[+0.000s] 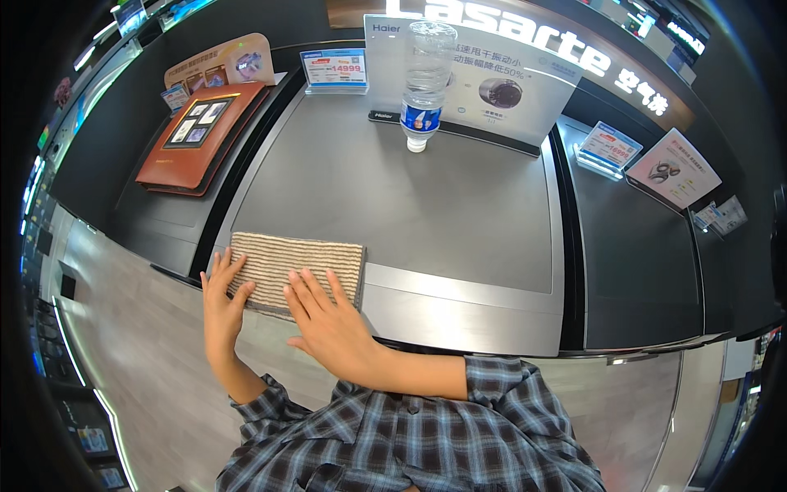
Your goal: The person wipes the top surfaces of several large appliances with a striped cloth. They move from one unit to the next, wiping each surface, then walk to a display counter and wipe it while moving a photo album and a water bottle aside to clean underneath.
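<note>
A folded striped cloth (301, 255), beige and brown with a grey edge, lies at the front left corner of a grey metal appliance top (393, 197). Flat on the cloth's front part rest the fingers of my right hand (332, 326), spread a little, the thumb apart. My left hand (227, 301) is at the cloth's left edge, its fingertips and thumb touching the border with fingers apart. Part of the cloth's front edge is hidden by my right hand. Toward the back, a clear plastic water bottle (427, 74) with a blue label stands upside down on its white cap.
Behind the bottle stands a Haier display board (510, 92). A price sign (335, 69) is at the back left. A brown leather-look album (200, 135) lies on the left neighbouring top. More signs (609, 147) stand on the right-hand dark top (639, 270).
</note>
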`<action>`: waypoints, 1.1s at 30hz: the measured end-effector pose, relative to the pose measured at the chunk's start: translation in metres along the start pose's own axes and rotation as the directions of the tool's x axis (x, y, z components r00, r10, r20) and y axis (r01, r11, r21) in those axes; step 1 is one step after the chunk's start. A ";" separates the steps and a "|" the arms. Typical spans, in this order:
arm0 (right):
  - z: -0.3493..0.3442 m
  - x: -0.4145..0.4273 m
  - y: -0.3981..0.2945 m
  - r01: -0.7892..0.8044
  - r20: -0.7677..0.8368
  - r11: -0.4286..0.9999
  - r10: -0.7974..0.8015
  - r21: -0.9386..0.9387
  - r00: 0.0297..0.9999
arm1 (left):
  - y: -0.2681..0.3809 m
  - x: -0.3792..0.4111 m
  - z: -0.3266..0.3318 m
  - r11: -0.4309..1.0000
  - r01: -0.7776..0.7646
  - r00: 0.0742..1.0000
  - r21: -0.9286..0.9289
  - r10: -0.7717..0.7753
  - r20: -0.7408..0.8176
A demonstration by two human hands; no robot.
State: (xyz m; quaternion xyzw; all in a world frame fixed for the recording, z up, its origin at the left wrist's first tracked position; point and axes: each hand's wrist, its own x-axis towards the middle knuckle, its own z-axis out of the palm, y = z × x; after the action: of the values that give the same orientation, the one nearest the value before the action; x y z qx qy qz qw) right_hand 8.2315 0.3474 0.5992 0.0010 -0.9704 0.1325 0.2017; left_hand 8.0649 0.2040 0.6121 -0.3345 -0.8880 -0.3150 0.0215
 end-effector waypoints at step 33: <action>-0.149 -0.033 0.229 -0.460 0.075 0.864 0.455 0.206 0.887 | 0.209 0.146 0.134 0.779 -0.022 0.870 -0.626 0.324 0.372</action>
State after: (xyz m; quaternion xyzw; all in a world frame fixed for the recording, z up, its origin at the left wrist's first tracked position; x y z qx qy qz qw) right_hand 8.3076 0.6052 0.6592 -0.2053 -0.9248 0.2823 0.1514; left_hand 8.1019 0.4860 0.6552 -0.4710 -0.6837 -0.4891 -0.2673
